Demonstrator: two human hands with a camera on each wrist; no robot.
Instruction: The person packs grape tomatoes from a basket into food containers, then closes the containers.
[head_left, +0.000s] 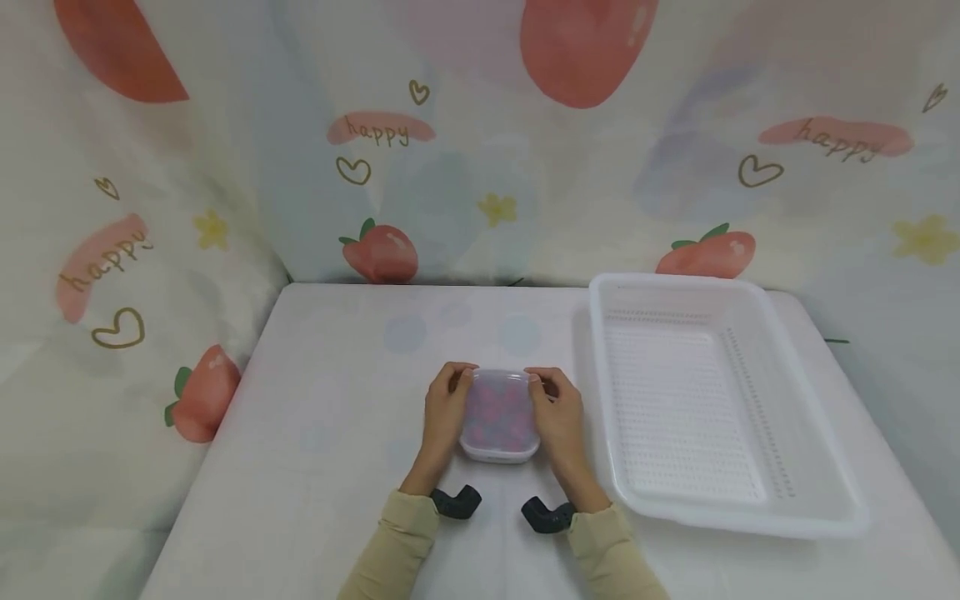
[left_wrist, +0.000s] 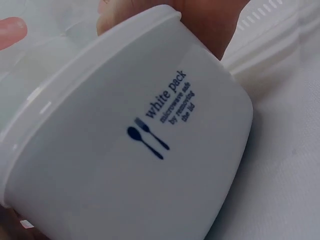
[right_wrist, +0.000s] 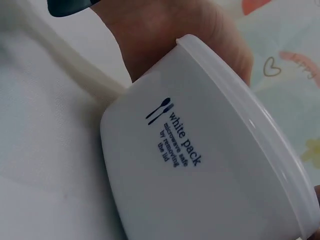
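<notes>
Container [head_left: 499, 417], one, white, lidded, sitting on table [head_left: 322, 400] just left of one white basket [head_left: 712, 400]. Left hand [head_left: 447, 407] curled round container's left side, right hand [head_left: 558, 410] curled round its right, fingertips at far lid corners. Pink contents inside, possibly several, blurred through lid. Nothing between container and basket.

The head camera looks down from high up at the white box [head_left: 500, 417] on the tabletop [head_left: 337, 400]. Each wrist camera sits very close beside that box [left_wrist: 150, 150], facing its printed side [right_wrist: 200, 175]. All three views share it.
</notes>
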